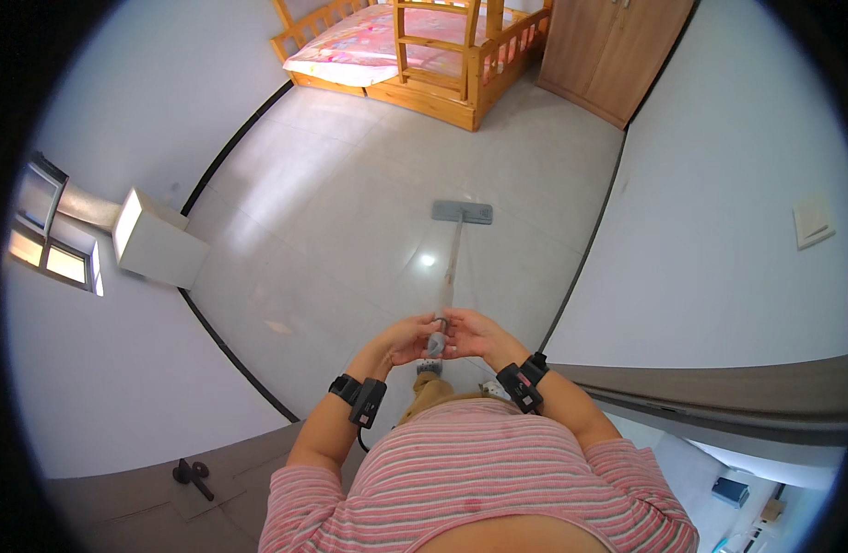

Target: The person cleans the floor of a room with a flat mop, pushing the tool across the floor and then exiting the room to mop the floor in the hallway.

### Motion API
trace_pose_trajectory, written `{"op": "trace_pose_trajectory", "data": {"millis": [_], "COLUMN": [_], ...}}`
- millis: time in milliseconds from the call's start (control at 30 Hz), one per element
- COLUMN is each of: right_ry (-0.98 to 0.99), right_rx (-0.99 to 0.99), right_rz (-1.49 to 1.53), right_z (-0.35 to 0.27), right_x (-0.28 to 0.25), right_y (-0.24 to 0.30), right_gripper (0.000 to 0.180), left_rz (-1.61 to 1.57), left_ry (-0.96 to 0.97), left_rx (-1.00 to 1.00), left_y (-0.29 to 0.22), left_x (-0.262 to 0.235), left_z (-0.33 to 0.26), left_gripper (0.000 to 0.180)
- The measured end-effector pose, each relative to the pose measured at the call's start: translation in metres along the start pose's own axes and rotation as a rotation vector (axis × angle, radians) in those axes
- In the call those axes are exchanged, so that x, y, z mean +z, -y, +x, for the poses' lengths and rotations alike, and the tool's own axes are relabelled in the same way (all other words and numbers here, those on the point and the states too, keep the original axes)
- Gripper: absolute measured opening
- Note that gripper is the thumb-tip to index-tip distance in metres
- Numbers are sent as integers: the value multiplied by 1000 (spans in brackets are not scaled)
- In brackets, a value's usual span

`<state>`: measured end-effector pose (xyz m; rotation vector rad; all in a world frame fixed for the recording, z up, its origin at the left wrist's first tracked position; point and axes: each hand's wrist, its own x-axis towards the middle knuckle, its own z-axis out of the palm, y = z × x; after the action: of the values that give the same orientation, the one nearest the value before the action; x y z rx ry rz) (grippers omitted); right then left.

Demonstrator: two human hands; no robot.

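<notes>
A flat mop stands out in front of me, its grey rectangular head flat on the floor and its thin handle slanting back toward my body. Both hands meet around the grey top end of the handle. My left hand is closed on it from the left, and my right hand, with a ring on one finger, closes on it from the right. Some fingers are hidden behind the handle and each other. Each wrist wears a black strapped device.
Glossy pale floor tiles spread around the mop. A wooden bunk bed with a ladder and pink bedding stands ahead, beside a brown wardrobe. A white box-shaped unit is by the left wall. A door with a dark handle is near left.
</notes>
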<state>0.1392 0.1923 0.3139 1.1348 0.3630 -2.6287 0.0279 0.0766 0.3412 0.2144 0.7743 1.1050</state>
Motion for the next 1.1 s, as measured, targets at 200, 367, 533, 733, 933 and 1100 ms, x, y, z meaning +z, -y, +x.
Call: {"op": "trace_pose_trajectory", "data": {"millis": [200,367,533,733,933,1100], "right_ry": [-105,-281,-247,-185,-146,-222], "right_rx": [-196,-368,-418,-534,-420,-495], "right_rz": [32,136,73,171,402,541], "right_z": [14,23,51,41,11,-40], "right_x": [0,6,-30,-58,-62,-49], "right_y": [1,9,50,108,93,41], "right_gripper": [15,16,16,17,15,12], "left_rz": [-205,-518,-811,-792,-734,-600], "left_ry": [103,-194,-384,-366,-440,-318], "left_rx": [17,225,252,277,213,139], "left_y": [5,27,59,69,63,29], "left_x": [-35,-77,-109,-126,-147,-139], "left_z": [4,7,-3,4,24,57], "left_gripper": [29,24,22,22,20,20]}}
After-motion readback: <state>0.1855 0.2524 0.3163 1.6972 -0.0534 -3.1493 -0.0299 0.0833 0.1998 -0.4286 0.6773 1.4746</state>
